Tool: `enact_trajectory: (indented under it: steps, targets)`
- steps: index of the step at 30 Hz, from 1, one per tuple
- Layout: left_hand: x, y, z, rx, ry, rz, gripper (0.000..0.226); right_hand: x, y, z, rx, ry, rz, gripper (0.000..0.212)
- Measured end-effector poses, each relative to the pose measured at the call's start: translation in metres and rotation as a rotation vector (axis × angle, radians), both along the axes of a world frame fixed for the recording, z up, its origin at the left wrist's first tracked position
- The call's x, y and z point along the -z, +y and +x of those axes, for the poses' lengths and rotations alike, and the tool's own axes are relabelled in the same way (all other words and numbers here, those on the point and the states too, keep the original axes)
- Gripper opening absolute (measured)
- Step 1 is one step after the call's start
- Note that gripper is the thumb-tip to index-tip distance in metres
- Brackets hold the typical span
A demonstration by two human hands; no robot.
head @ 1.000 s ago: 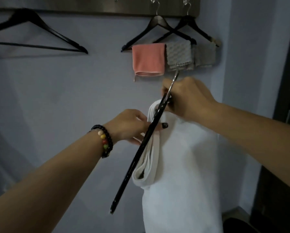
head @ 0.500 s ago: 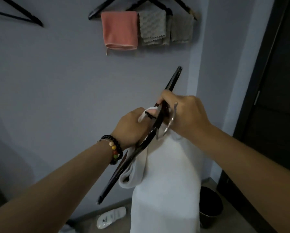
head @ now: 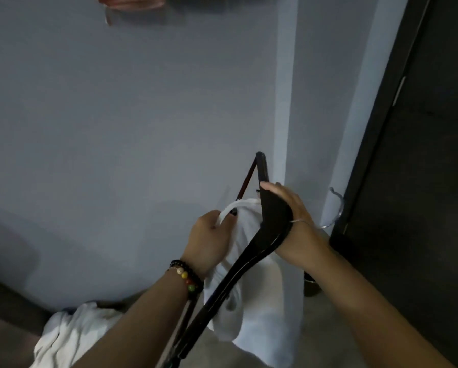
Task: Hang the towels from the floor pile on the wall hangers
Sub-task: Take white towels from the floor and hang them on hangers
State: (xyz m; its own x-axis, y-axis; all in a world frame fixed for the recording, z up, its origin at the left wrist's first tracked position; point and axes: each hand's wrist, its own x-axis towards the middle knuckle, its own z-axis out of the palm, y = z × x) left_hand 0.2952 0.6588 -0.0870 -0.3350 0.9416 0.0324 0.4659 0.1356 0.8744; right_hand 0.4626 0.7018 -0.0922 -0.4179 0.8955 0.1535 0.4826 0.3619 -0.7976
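A black hanger (head: 271, 216) is held at its middle by my right hand (head: 295, 224), tilted so one arm points up and the other runs down to the lower left. Its metal hook (head: 335, 208) sticks out to the right. My left hand (head: 209, 240) grips the top edge of a white towel (head: 262, 301) beside the hanger's lower bar; the towel hangs down behind the hanger. More white towels (head: 71, 333) lie in a pile on the floor at the lower left. The bottom of a pink towel (head: 132, 1) shows at the top edge.
A grey wall (head: 116, 128) fills most of the view, with a corner strip (head: 286, 102) to the right. A dark door (head: 421, 155) stands at the far right. A small dark bin (head: 311, 286) sits on the floor behind my right forearm.
The view has dropped, so the wall hangers have left the frame and the floor pile has come in. The hanger has turned more upright in my right hand, its hook now pointing right.
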Motion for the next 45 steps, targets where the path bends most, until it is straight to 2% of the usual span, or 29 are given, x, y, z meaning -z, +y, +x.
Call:
enact_trajectory:
  steps: [2,4,6,7,8,11,12,14,15,16,18,19,21,22,25,30,36,38,42,45]
  targets:
    - [0.023,0.001,0.008,-0.073,-0.106,-0.046,0.036,0.024,-0.004,0.004,0.002,0.178,-0.189,0.033]
    - [0.046,0.0,0.015,-0.122,-0.141,-0.086,0.037,0.042,-0.01,0.004,0.041,0.362,-0.423,0.025]
    - [0.065,-0.005,0.021,-0.162,-0.151,-0.122,0.04,0.051,-0.012,-0.002,0.071,0.68,-0.73,0.017]
    - [0.073,-0.007,0.022,-0.192,-0.159,-0.133,0.041,0.059,-0.01,-0.005,0.059,0.813,-0.817,0.016]
    - [0.08,-0.011,0.024,-0.225,-0.177,-0.133,0.042,0.068,-0.011,-0.006,0.038,0.925,-0.857,0.017]
    - [0.096,-0.02,0.028,-0.323,-0.21,-0.147,0.044,0.088,-0.028,-0.003,-0.043,1.184,-0.89,0.069]
    - [0.101,-0.023,0.03,-0.348,-0.227,-0.158,0.045,0.094,-0.037,-0.003,-0.122,1.258,-0.924,0.078]
    - [0.111,-0.029,0.03,-0.401,-0.293,-0.165,0.044,0.103,-0.055,-0.005,-0.297,1.443,-0.992,0.074]
    - [0.115,-0.031,0.029,-0.432,-0.32,-0.171,0.042,0.106,-0.061,-0.006,-0.307,1.483,-1.036,0.071]
    - [0.119,-0.033,0.028,-0.458,-0.336,-0.175,0.041,0.107,-0.064,-0.01,-0.283,1.486,-1.076,0.073]
    - [0.128,-0.037,0.023,-0.483,-0.347,-0.178,0.04,0.108,-0.071,-0.019,-0.109,1.33,-1.052,0.074]
    - [0.131,-0.04,0.021,-0.486,-0.35,-0.176,0.04,0.107,-0.074,-0.023,0.008,1.189,-1.012,0.061]
    - [0.137,-0.045,0.015,-0.488,-0.346,-0.172,0.041,0.107,-0.077,-0.034,0.241,0.943,-0.919,0.022]
    - [0.139,-0.046,0.012,-0.486,-0.329,-0.171,0.042,0.109,-0.077,-0.039,0.345,0.882,-0.872,0.016]
    - [0.14,-0.05,0.003,-0.466,-0.229,-0.15,0.042,0.115,-0.073,-0.055,0.515,0.764,-0.762,0.027]
    - [0.127,-0.056,-0.011,-0.444,-0.174,-0.02,0.043,0.122,-0.062,-0.08,0.539,0.588,-0.713,0.022]
    - [0.108,-0.064,-0.054,-0.525,-0.285,0.092,0.045,0.12,-0.053,-0.085,0.542,0.627,-0.747,0.025]
    - [0.102,-0.067,-0.061,-0.475,-0.31,0.133,0.044,0.123,-0.056,-0.089,0.547,0.614,-0.676,0.024]
    - [0.091,-0.076,-0.062,-0.394,-0.371,0.195,0.046,0.131,-0.062,-0.105,0.471,0.463,-0.411,0.026]
    - [0.079,-0.085,-0.069,-0.384,-0.361,0.244,0.041,0.134,-0.062,-0.107,0.481,0.39,-0.381,0.025]
